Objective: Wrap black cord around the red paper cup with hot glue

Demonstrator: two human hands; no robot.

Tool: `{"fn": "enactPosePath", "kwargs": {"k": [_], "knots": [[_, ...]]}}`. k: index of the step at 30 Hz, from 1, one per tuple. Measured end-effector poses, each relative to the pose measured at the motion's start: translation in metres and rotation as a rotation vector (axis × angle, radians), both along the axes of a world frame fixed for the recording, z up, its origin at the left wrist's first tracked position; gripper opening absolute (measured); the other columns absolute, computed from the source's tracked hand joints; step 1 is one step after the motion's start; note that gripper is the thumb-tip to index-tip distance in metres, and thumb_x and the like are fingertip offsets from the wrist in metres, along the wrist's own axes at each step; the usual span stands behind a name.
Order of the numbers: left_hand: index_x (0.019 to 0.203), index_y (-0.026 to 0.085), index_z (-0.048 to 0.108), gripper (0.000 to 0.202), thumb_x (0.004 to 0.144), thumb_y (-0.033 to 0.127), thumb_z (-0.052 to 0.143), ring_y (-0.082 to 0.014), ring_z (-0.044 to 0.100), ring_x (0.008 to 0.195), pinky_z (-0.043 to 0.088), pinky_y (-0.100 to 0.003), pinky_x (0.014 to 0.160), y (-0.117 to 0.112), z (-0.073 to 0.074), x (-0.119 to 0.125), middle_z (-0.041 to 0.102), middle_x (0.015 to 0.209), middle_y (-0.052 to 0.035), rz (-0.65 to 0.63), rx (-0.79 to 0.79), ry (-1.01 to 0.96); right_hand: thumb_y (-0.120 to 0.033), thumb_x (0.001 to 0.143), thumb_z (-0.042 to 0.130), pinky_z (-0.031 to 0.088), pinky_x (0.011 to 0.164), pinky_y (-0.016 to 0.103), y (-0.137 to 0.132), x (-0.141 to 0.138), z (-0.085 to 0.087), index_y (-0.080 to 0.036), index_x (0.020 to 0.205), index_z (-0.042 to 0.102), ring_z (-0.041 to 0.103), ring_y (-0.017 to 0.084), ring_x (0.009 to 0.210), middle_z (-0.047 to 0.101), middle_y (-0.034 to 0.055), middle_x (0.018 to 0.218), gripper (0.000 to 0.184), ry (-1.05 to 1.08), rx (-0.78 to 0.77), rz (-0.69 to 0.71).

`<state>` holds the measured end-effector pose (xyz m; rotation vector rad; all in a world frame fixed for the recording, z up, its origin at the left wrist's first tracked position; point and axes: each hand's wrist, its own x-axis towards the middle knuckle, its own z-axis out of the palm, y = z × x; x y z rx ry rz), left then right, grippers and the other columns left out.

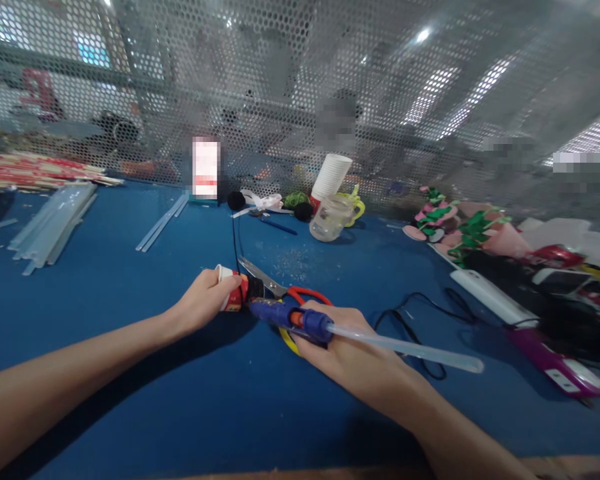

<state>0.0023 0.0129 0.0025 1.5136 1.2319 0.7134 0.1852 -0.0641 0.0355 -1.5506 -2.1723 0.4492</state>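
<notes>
My left hand is closed around a small red and white paper cup, tipped on its side. Black yarn wraps the cup's right end, and a strand runs from there up to a black yarn ball. In my right hand is a blue hot glue gun, its nozzle close to the wrapped end; whether they touch I cannot tell. A long clear glue stick sticks out of its back. Scissors with red and yellow handles lie beneath the gun, partly hidden.
Glue sticks and red-white sticks lie at left. A lit phone, stacked paper cups and a clear plastic jar stand along the back mesh. Craft flowers, a purple-white power strip and a black cable occupy the right.
</notes>
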Motion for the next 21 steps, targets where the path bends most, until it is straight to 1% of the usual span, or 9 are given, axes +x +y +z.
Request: {"fn": "enactPosePath", "kwargs": {"k": [3,7,11,14,18,21], "knots": [[0.052,0.016,0.039,0.025,0.067,0.035,0.038,-0.007,0.03,0.041,0.021,-0.019,0.039,-0.002,0.002,0.0,0.034,0.045,0.0054,-0.014,0.022,0.019,-0.017,0.07,0.044,0.034,0.047,0.019,0.001,0.0,0.001,-0.019,0.063,0.047,0.045,0.009,0.051,0.052,-0.0023,0.059,0.008,0.04,-0.036,-0.024],[0.05,0.016,0.037,0.026,0.069,0.033,0.037,-0.0071,0.027,0.043,0.02,-0.02,0.04,-0.005,0.003,-0.001,0.03,0.046,0.0054,-0.07,0.116,0.086,-0.022,0.071,0.044,0.034,0.047,0.021,0.004,0.001,0.005,-0.018,0.058,0.045,0.042,0.01,0.047,0.046,-0.0028,0.051,0.014,0.043,-0.03,-0.081],[0.049,0.017,0.03,0.029,0.073,0.034,0.034,-0.0071,0.025,0.044,0.019,-0.02,0.041,-0.008,0.002,-0.002,0.027,0.047,0.0055,-0.118,0.205,0.174,-0.021,0.071,0.043,0.037,0.054,0.023,0.007,0.002,0.008,-0.017,0.062,0.051,0.046,0.012,0.053,0.052,-0.0007,0.057,0.012,0.009,0.011,-0.073],[0.05,0.018,0.027,0.028,0.074,0.031,0.032,-0.0071,0.025,0.044,0.02,-0.02,0.041,-0.01,0.002,-0.003,0.027,0.048,0.0055,-0.159,0.289,0.216,-0.021,0.071,0.043,0.037,0.051,0.023,0.008,0.004,0.009,-0.017,0.064,0.053,0.046,0.012,0.05,0.052,-0.0008,0.055,0.013,0.02,-0.024,-0.088],[0.052,0.018,0.029,0.025,0.074,0.029,0.031,-0.007,0.027,0.044,0.021,-0.02,0.042,-0.012,0.002,-0.004,0.029,0.048,0.0056,-0.185,0.375,0.265,-0.021,0.071,0.042,0.037,0.05,0.023,0.01,0.003,0.01,-0.017,0.062,0.051,0.047,0.012,0.051,0.052,-0.0014,0.054,0.013,0.069,-0.047,-0.104],[0.053,0.018,0.029,0.024,0.075,0.029,0.031,-0.007,0.028,0.044,0.023,-0.02,0.043,-0.012,0.002,-0.003,0.03,0.048,0.0058,-0.202,0.41,0.286,-0.023,0.071,0.042,0.036,0.046,0.022,0.014,0.002,0.01,-0.017,0.058,0.049,0.045,0.011,0.044,0.049,-0.0027,0.047,0.016,0.109,-0.116,-0.141]]}}
